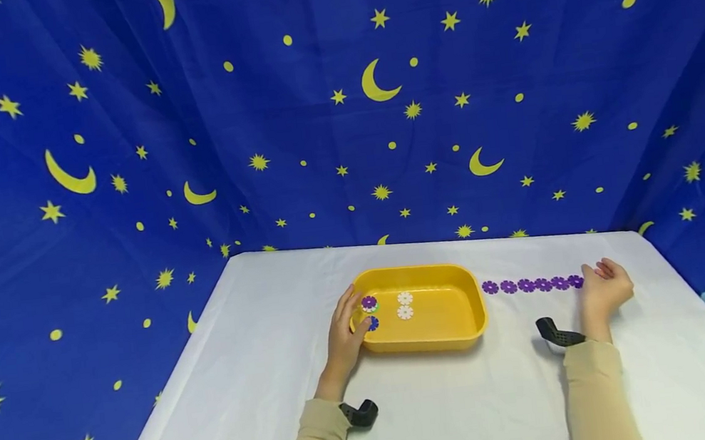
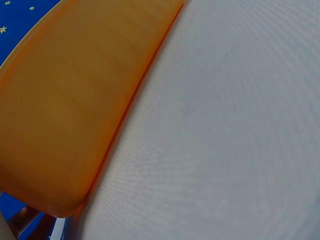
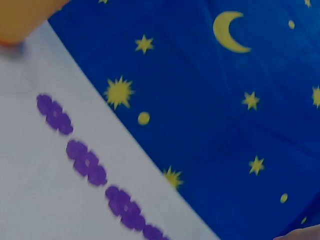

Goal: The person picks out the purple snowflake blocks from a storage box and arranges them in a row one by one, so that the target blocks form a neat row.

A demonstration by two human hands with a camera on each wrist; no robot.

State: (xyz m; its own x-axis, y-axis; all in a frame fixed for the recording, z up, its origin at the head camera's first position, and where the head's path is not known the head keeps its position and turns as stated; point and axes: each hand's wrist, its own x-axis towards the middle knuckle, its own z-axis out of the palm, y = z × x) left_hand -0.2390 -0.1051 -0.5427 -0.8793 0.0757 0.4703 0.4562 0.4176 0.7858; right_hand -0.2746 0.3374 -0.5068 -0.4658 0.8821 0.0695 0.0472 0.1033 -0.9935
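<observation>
At the left end of a yellow tray (image 1: 430,344), my left hand (image 1: 342,336) holds the wall, thumb over the rim and fingers along the outside. Beside that thumb, inside the tray, lie a blue flower-shaped disc (image 1: 373,323) and a purple disc (image 1: 369,302) overlapping a pale green-and-white one. Two white discs (image 1: 404,298) lie further in. My right hand (image 1: 605,290) is at the right end of a row of purple flower-shaped discs (image 1: 526,286), its fingers loosely curled. Its near side is right by the last disc (image 1: 575,282); nothing shows between the fingers.
A white cloth covers the table (image 1: 463,409). Behind it and along the sides hangs a blue curtain (image 1: 317,130) with yellow moons and stars. Black wrist mounts (image 1: 361,414) stick out from both sleeves. The purple row runs rightward from the tray's right end.
</observation>
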